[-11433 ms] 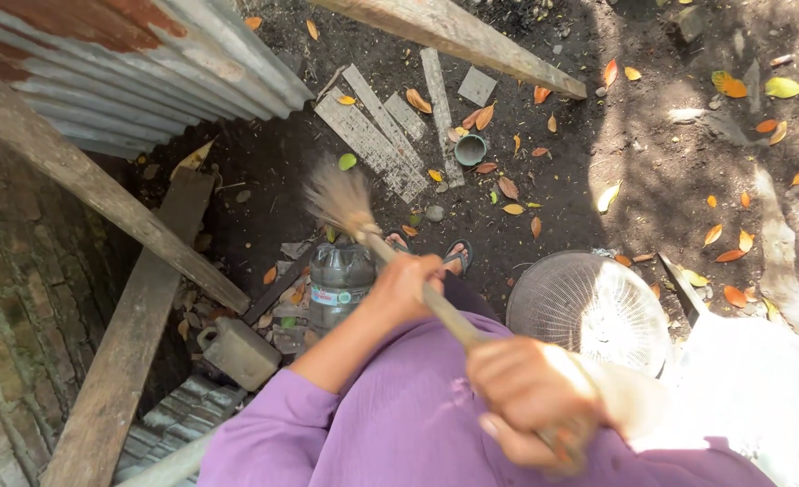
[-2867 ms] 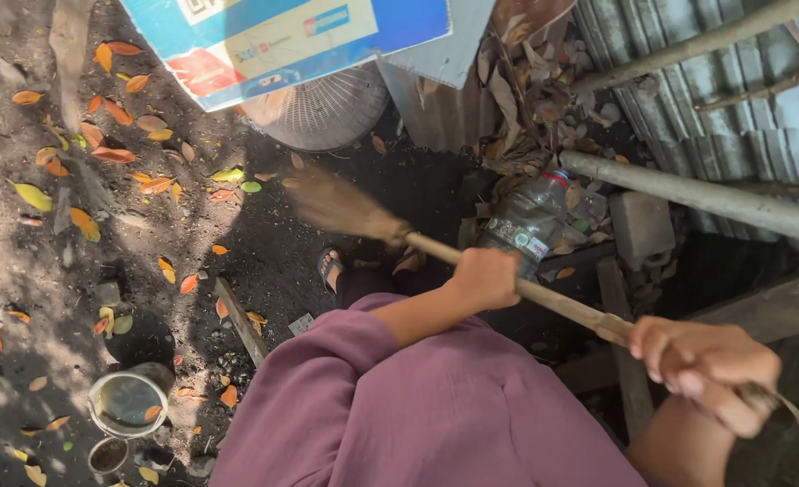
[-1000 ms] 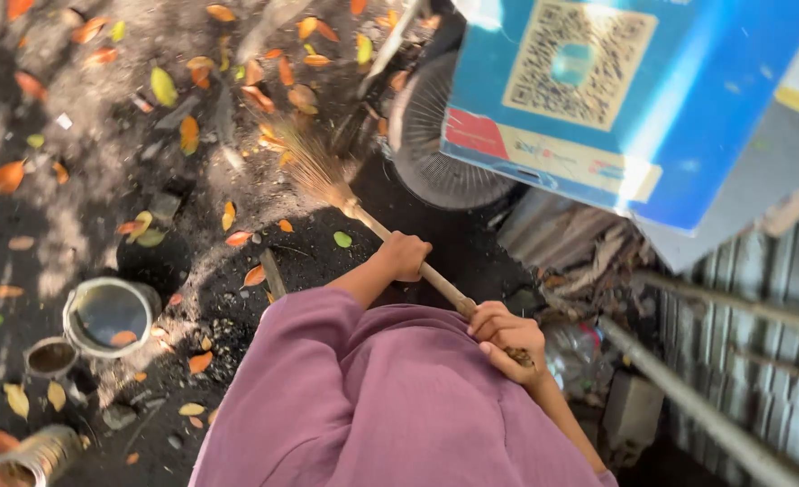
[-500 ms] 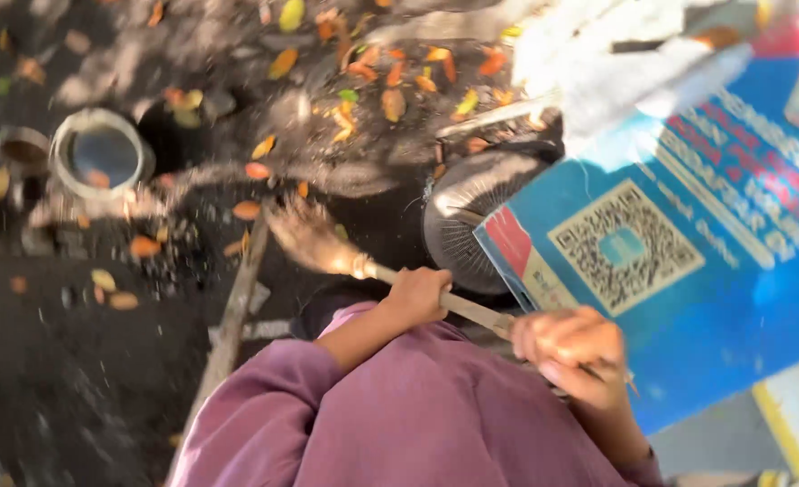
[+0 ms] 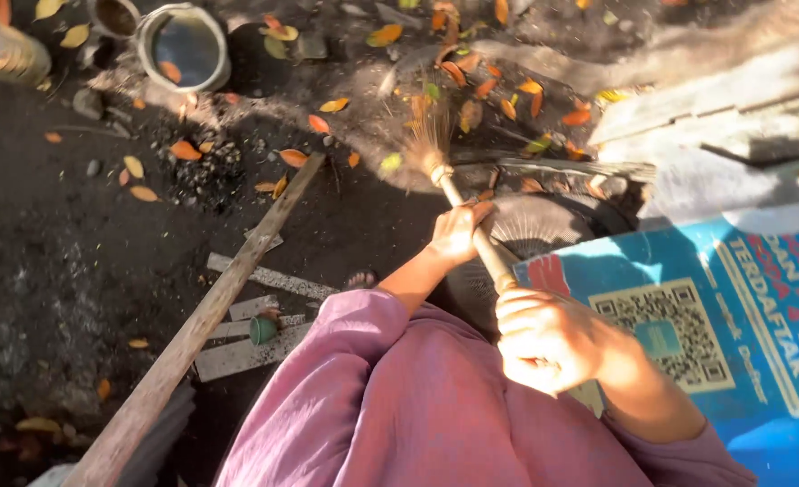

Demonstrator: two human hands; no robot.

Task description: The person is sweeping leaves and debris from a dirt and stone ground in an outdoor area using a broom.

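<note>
While both hands grip the broom (image 5: 435,160) at frame centre, left hand (image 5: 458,232) ahead of right hand (image 5: 548,338), short low strokes would best gather the orange leaves (image 5: 498,95) scattered above.

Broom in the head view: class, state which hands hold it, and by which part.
Both hands grip the broom by its wooden handle: the left hand lower down, nearer the bristles, and the right hand at the upper end.
</note>
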